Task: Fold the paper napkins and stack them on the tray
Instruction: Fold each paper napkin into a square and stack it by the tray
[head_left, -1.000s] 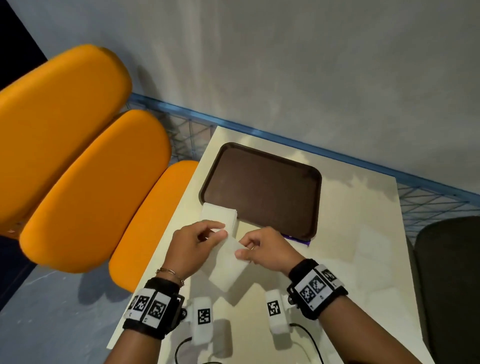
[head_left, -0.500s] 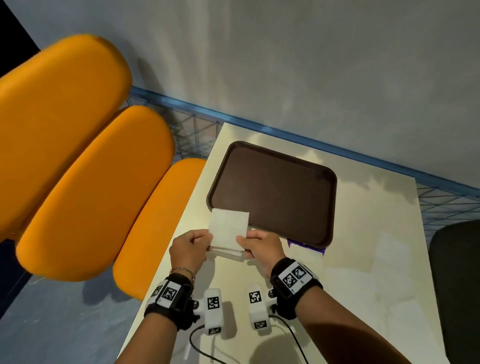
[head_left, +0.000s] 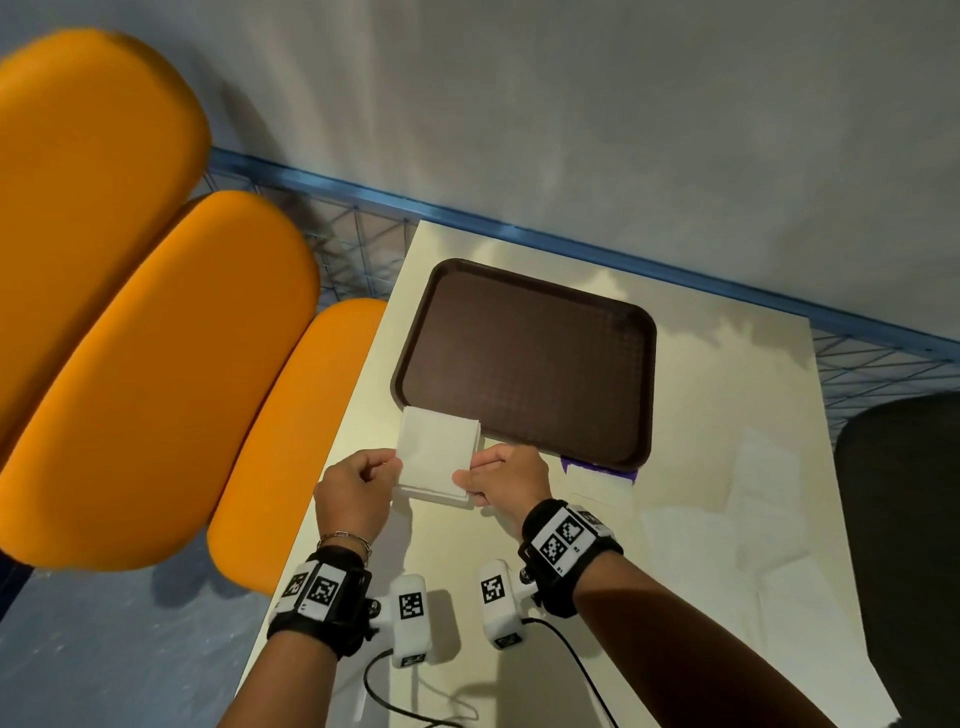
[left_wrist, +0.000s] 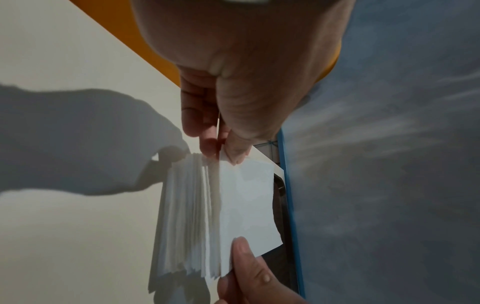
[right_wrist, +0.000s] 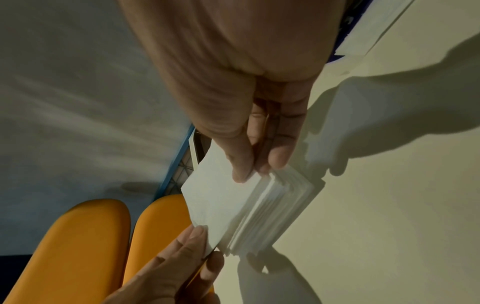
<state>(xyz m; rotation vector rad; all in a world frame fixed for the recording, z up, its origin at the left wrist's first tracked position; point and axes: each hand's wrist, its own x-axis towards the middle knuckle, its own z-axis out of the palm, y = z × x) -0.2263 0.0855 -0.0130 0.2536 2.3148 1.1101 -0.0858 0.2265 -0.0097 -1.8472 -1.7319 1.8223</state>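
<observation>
I see the top white napkin (head_left: 436, 447) lifted off the napkin stack (right_wrist: 275, 207), which sits just beside the near edge of the empty brown tray (head_left: 524, 358).

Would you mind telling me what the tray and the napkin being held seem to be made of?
Tray: probably moulded plastic, dark brown, matt, with fine grid texture and rounded rim. Napkin: thin white paper, matt, pinched by left hand and right hand.

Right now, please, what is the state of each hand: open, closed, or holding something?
Left hand: closed, pinching the left corner of the top napkin above the napkin stack.
Right hand: closed, pinching the right corner of the same napkin.
</observation>
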